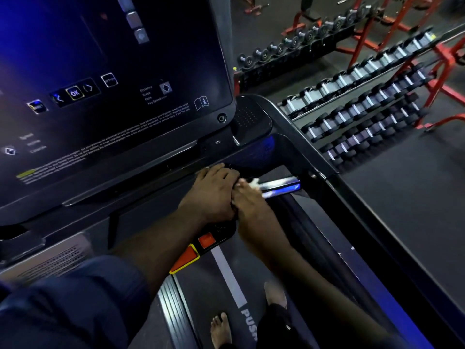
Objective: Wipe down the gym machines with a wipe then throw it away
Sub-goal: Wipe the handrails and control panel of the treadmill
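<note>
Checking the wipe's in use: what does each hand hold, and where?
The right hand pinches the wipe by its near end, on the silver handlebar. For the left hand it cannot be told.

- The left grip (214, 190) lies palm down, a bare hand with fingers stretched forward and relaxed, holding nothing.
- The right grip (249, 200) sits just beside it on the right, the two touching along their inner edges; its fingers are curled round a white wipe (255, 183), blurred at the tips.
- The left forearm (161, 240) runs up and to the right out of a dark blue sleeve (75, 303).
- The right forearm (302, 268) is bare and slants up and to the left from the lower right.
- Two bare feet show below the arms, the left foot (221, 328) sharper than the right foot (275, 294).
</note>
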`<state>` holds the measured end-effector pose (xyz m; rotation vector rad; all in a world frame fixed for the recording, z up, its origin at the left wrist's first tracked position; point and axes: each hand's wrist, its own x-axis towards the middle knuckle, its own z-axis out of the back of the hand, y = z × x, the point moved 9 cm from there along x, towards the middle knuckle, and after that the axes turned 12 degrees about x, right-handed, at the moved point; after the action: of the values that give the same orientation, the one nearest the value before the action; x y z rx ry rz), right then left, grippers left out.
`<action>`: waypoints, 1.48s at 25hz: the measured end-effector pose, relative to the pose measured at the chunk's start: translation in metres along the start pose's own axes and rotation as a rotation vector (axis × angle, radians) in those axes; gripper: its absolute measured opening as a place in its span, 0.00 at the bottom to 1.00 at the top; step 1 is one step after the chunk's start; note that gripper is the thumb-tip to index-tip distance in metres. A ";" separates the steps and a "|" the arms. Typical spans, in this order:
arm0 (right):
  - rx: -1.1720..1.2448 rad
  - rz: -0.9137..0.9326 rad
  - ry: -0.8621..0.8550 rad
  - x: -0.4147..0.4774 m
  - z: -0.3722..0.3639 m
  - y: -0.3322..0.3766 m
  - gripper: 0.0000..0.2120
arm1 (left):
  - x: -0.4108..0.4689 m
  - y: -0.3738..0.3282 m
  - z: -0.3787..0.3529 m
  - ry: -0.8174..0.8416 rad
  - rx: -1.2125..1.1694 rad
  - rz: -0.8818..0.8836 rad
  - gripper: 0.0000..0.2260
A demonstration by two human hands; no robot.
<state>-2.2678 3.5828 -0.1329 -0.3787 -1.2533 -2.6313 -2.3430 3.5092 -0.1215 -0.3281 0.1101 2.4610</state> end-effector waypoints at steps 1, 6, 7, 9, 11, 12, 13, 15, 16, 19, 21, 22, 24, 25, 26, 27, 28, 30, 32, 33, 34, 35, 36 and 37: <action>0.004 0.075 0.045 -0.001 -0.001 0.007 0.22 | 0.000 -0.001 0.000 0.002 -0.003 -0.008 0.40; -0.014 -0.107 0.004 -0.011 0.096 -0.077 0.31 | 0.003 0.000 0.000 -0.013 0.062 -0.001 0.39; -0.019 -0.197 -0.042 -0.014 0.111 -0.096 0.33 | 0.003 0.000 0.000 -0.007 0.070 0.004 0.39; -0.065 -0.276 -0.096 -0.013 0.108 -0.103 0.35 | 0.002 -0.001 -0.001 0.007 0.085 0.015 0.39; -0.007 -0.280 -0.118 -0.016 0.083 -0.089 0.34 | 0.003 0.001 -0.001 0.021 0.088 0.029 0.39; 0.044 -0.236 -0.094 -0.018 0.071 -0.075 0.32 | 0.002 0.002 -0.001 0.028 0.091 0.042 0.40; 0.094 -0.161 -0.042 -0.020 0.064 -0.060 0.31 | 0.002 0.002 0.001 0.039 0.101 0.053 0.41; 0.176 -0.061 0.035 -0.020 0.073 -0.045 0.28 | 0.005 -0.005 0.003 0.084 0.131 0.063 0.44; 0.206 -0.066 0.004 -0.017 0.093 -0.048 0.25 | 0.009 -0.012 0.005 0.099 0.133 0.069 0.46; 0.149 -0.221 -0.219 -0.016 0.181 -0.077 0.19 | 0.026 -0.046 0.017 0.018 0.053 0.060 0.48; 0.076 -0.309 -0.331 -0.031 0.236 -0.101 0.20 | 0.038 -0.077 0.027 -0.086 -0.013 0.001 0.47; 0.049 -0.320 -0.345 -0.040 0.251 -0.110 0.21 | 0.043 -0.094 0.030 -0.120 -0.047 -0.041 0.47; -0.003 -0.256 -0.223 -0.063 0.244 -0.121 0.25 | 0.056 -0.126 0.033 -0.148 -0.070 -0.131 0.48; -0.031 -0.208 -0.097 -0.079 0.226 -0.126 0.28 | 0.062 -0.141 0.032 -0.143 -0.048 -0.174 0.49; -0.073 -0.158 0.010 -0.097 0.211 -0.128 0.29 | 0.067 -0.153 0.031 -0.132 -0.017 -0.212 0.50; -0.115 -0.125 0.062 -0.113 0.203 -0.131 0.29 | 0.072 -0.161 0.029 -0.121 0.012 -0.240 0.51; -0.155 -0.118 0.065 -0.128 0.204 -0.134 0.29 | 0.078 -0.169 0.026 -0.101 0.037 -0.263 0.52; -0.271 -0.106 0.072 -0.151 0.207 -0.134 0.30 | 0.086 -0.172 0.021 -0.065 0.068 -0.285 0.53; -0.369 -0.191 0.082 -0.158 0.205 -0.128 0.36 | 0.094 -0.172 0.019 -0.043 0.087 -0.296 0.53; -0.389 -0.284 0.070 -0.153 0.200 -0.127 0.40 | 0.098 -0.171 0.017 -0.031 0.096 -0.305 0.53; -0.394 -0.387 0.055 -0.145 0.192 -0.128 0.45 | 0.102 -0.171 0.016 -0.025 0.103 -0.313 0.53; -0.399 -0.451 0.034 -0.132 0.181 -0.126 0.48 | 0.106 -0.169 0.014 -0.030 0.105 -0.310 0.53; -0.404 -0.469 -0.001 -0.115 0.172 -0.122 0.50 | 0.110 -0.169 0.014 -0.039 0.113 -0.314 0.53; -0.408 -0.462 -0.037 -0.097 0.163 -0.118 0.50 | 0.114 -0.171 0.014 -0.051 0.132 -0.325 0.53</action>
<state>-2.1867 3.7899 -0.1503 -0.2153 -0.8868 -3.2982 -2.3273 3.7136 -0.1378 -0.2067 0.1819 2.1270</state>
